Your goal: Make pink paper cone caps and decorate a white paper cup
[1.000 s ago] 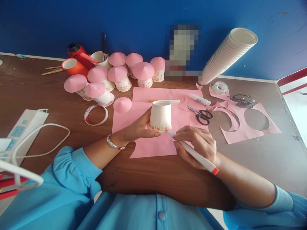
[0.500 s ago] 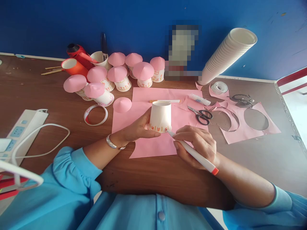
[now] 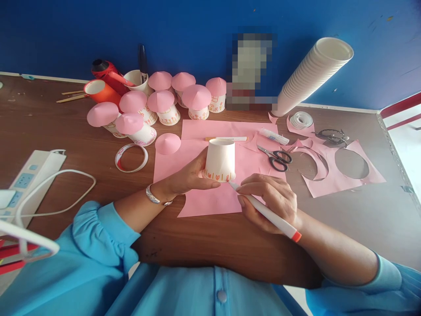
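Observation:
My left hand [image 3: 190, 176] grips an upside-down white paper cup [image 3: 220, 159] standing on pink paper [image 3: 210, 199]. Small orange and red marks run along the cup's lower edge. My right hand [image 3: 268, 198] holds a white marker with an orange end [image 3: 272, 217]; its tip sits at the cup's lower right edge. A loose pink paper cone [image 3: 167, 143] lies to the left of the cup.
Several finished cups with pink cone tops [image 3: 161, 105] stand at the back. A leaning stack of white cups [image 3: 312, 72], scissors [image 3: 275, 158], a glue stick [image 3: 273, 136], tape rolls [image 3: 131, 158], cut pink sheets [image 3: 342, 169] and a power strip [image 3: 31, 173] lie around.
The marker tip has shifted very slightly at the cup's lower edge. Both hands and the cup otherwise stay where they were.

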Demonstrator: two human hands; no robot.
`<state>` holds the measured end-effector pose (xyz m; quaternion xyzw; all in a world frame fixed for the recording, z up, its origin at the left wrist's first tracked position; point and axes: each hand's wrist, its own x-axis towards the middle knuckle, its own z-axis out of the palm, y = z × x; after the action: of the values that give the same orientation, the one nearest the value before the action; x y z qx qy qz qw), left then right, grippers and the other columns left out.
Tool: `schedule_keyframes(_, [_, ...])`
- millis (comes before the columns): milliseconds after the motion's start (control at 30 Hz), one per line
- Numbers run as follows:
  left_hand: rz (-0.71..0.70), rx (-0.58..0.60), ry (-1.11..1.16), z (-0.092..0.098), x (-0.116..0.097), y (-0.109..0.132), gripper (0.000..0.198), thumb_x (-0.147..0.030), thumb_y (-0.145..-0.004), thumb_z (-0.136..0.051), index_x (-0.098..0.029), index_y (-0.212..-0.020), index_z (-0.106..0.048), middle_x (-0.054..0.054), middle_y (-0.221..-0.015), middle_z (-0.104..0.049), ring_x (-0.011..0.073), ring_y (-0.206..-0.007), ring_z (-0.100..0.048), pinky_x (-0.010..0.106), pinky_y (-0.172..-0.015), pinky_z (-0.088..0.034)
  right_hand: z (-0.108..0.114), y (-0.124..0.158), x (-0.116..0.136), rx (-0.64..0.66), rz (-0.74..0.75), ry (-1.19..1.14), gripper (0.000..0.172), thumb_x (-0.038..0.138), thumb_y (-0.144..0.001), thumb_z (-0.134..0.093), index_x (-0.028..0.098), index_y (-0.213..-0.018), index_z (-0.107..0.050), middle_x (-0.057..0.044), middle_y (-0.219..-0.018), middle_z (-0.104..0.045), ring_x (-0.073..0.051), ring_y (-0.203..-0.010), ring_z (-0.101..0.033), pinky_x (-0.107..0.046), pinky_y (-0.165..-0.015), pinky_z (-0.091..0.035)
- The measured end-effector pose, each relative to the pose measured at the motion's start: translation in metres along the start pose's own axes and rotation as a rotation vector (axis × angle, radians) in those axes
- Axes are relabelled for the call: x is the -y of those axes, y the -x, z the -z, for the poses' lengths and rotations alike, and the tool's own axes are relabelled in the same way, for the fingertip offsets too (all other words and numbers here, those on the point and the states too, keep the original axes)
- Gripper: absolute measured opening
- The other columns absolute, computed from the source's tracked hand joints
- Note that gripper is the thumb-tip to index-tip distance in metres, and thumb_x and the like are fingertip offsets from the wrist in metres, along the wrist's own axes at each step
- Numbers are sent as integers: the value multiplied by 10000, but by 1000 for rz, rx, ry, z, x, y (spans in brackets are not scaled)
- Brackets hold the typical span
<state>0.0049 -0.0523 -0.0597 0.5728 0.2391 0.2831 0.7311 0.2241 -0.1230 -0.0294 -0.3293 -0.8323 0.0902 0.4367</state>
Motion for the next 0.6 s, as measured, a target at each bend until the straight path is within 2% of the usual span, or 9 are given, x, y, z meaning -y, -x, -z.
schedule_keyframes(300, [24,-1,-1,1,2,0,756,-359,-777,-856,-246,-1432,-497,129,-1287,-645,317,-1175,-625,453,-961,-545,1,0,0,1,-11,36,151,70,-900,-600,198,-980,-599,-39,-759,-696,-162,-648,-707,-269,-579,-594])
schedule_keyframes(600, [-2,10,-1,0,3,0,773,-369,-769,-860,-264,-1443,-496,121,-1251,-643,303,-1135,-634,431,-927,-559,-1,-1,0,-1,11,-10,162,78,-905,-590,204,-1006,-600,-23,-735,-677,-161,-623,-685,-276,-543,-571])
